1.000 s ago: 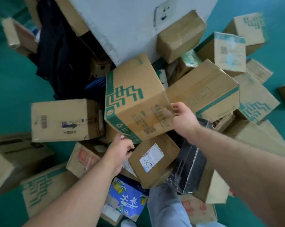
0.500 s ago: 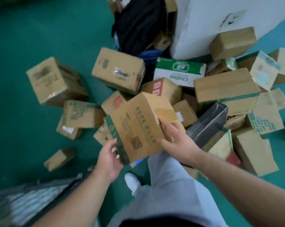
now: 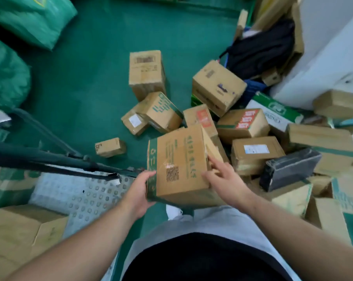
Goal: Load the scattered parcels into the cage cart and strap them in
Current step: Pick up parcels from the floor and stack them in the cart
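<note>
I hold a cardboard parcel with green print and a QR code (image 3: pixel 179 161) in the air in front of my legs. My left hand (image 3: pixel 140 191) grips its green-edged left end. My right hand (image 3: pixel 222 177) holds its right end, fingers spread over the face. The cage cart (image 3: pixel 76 191) is at lower left, with a studded metal floor and dark green frame bars; one brown parcel (image 3: pixel 23 236) lies in it. Several other parcels (image 3: pixel 218 86) lie heaped on the green floor to the right.
A black wrapped parcel (image 3: pixel 289 169) lies in the heap at right. Green sacks (image 3: pixel 29 19) sit at top left. A black garment (image 3: pixel 260 49) and a white wall (image 3: pixel 329 57) stand at top right. A small box (image 3: pixel 110 147) lies alone near the cart.
I have lifted the green-printed parcel off the heap and swung it left toward the cart. My view turned left, bringing the cart and green sacks into sight.
</note>
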### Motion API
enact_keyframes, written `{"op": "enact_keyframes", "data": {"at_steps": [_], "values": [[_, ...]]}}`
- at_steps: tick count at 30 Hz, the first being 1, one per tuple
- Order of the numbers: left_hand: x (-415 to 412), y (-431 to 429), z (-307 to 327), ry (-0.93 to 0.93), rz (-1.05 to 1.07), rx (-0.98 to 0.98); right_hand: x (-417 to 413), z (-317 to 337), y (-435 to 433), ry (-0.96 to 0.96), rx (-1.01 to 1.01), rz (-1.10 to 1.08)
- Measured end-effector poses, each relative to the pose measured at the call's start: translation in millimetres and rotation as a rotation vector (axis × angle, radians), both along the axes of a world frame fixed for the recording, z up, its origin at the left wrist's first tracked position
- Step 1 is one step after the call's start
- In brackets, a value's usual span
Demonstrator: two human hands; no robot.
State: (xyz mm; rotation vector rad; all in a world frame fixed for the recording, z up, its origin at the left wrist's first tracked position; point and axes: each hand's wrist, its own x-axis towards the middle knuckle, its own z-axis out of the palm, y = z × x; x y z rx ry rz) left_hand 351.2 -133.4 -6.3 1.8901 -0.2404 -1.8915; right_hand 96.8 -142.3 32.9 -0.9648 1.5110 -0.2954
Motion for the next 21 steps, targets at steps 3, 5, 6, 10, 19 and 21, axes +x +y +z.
{"op": "enact_keyframes", "data": {"at_steps": [3, 5, 6, 10, 19, 21], "values": [[23, 24, 8, -0.025, 0.027, -0.027, 24, 12, 10, 0.029, -0.045, 0.135], [31, 41, 12, -0.047, 0.066, -0.044, 34, 7, 14, 0.027, -0.046, 0.194], [33, 50, 13, -0.058, 0.087, -0.036, 38, 3, 16, 0.015, -0.037, 0.220], [41, 105, 17, -0.129, 0.245, 0.091, 59, -25, 34, 0.023, 0.036, 0.368], [96, 217, 29, -0.170, 0.661, 0.230, 165, -32, 91, -0.010, 0.050, 0.715], [116, 237, 33, -0.174, 0.756, 0.206, 195, -17, 100, 0.000, 0.015, 0.819]]}}
